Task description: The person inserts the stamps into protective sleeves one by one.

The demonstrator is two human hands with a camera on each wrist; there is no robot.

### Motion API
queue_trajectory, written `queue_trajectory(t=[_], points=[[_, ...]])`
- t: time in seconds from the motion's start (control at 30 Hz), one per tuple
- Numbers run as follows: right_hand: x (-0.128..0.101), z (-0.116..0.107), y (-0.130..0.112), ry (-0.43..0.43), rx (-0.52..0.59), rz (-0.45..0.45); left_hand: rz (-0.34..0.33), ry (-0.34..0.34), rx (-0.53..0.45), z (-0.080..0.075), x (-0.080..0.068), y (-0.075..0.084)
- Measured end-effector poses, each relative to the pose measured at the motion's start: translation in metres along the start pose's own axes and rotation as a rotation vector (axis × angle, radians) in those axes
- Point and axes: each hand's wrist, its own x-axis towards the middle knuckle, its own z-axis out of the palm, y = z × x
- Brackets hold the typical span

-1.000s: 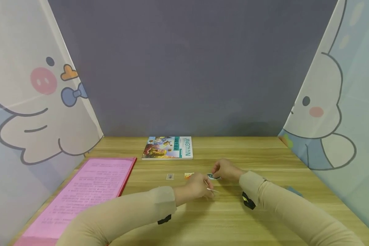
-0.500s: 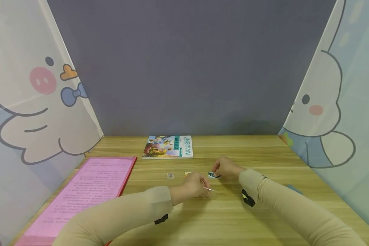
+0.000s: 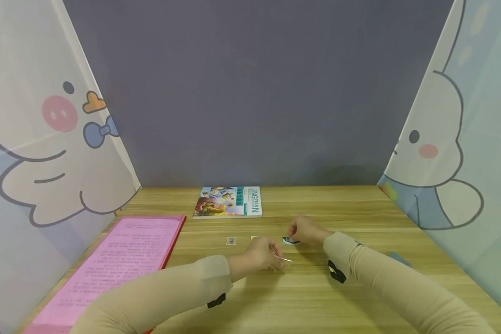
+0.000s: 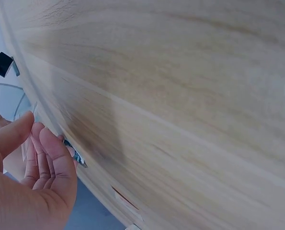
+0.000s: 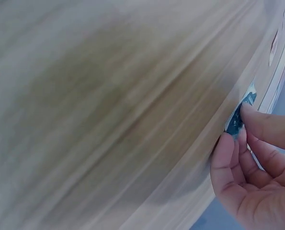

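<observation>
My right hand (image 3: 308, 230) is low over the table, thumb and fingertips pinching the edge of a small stamp (image 5: 235, 122) with a dark teal picture. Most of that stamp shows in the right wrist view. To its left, my left hand (image 3: 259, 254) holds thin, shiny tweezers (image 3: 285, 259) whose tip points right. In the left wrist view, the thumb and fingers of this hand (image 4: 41, 167) are curled together. A second stamp (image 3: 254, 238), yellowish, is mostly hidden behind the left hand. Farther left lies a pale-bordered stamp (image 3: 231, 241) with a grey picture.
A colourful book (image 3: 227, 202) lies at the back of the wooden table (image 3: 317, 199). On the left is a pink, red-edged folder (image 3: 121, 264) with printed text. A flat blue-grey object (image 3: 400, 260) sits beyond the right forearm. Printed cloth walls border both sides.
My left hand has drawn a little left with the tweezers, widening the gap to my right hand and covering more of the yellowish stamp. The right hand stays at the teal stamp.
</observation>
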Motion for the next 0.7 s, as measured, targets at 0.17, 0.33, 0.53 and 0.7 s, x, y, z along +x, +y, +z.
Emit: queue_trajectory(t=[0.17, 0.33, 0.53, 0.7], points=[[0.001, 0.001, -0.002, -0.001, 0.01, -0.002, -0.001, -0.003, -0.016, -0.002, -0.001, 0.001], [0.001, 0.0, -0.004, -0.019, 0.008, -0.019, -0.017, 0.009, -0.01, -0.003, 0.001, -0.003], [0.001, -0.001, -0.003, -0.007, -0.005, 0.002, -0.014, 0.022, 0.002, -0.006, 0.002, -0.005], [0.003, -0.003, 0.0, 0.041, 0.032, 0.001, -0.005, 0.024, -0.02, -0.011, 0.001, -0.005]])
